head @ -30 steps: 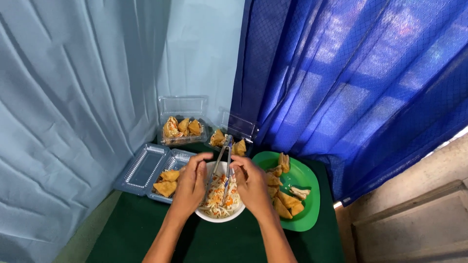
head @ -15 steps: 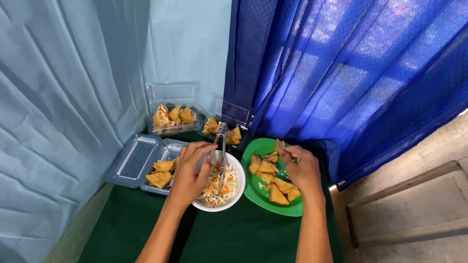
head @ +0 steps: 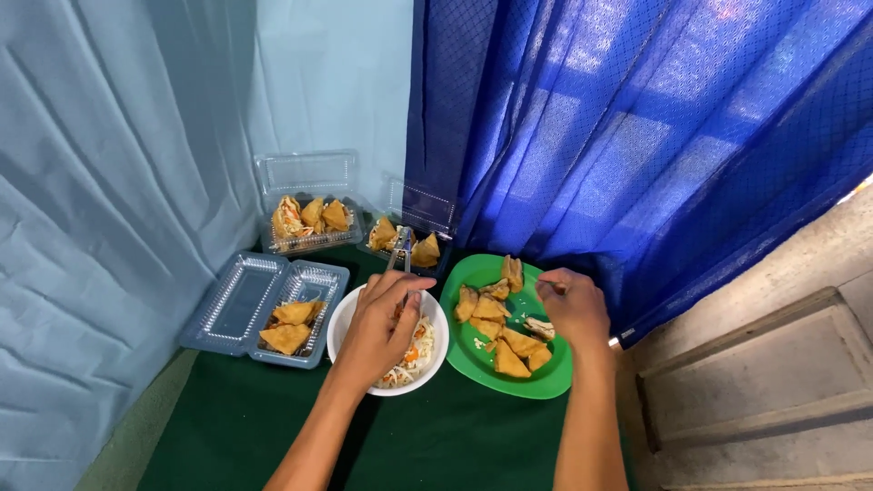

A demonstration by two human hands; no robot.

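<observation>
While the left hand [head: 377,323] grips metal tongs [head: 398,259] over the white bowl [head: 435,350] of shredded salad, steadying them upright, the right hand [head: 571,309] hovers half-curled, apparently empty, above fried triangles [head: 496,314] on the green plate [head: 555,377].

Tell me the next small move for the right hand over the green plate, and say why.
Probably lower the right hand onto a fried piece on the green plate and pick it up. The fingers hang just above the pieces, seemingly empty, while the left hand holds tongs over the white bowl of shredded filling, and the open container has room.
</observation>
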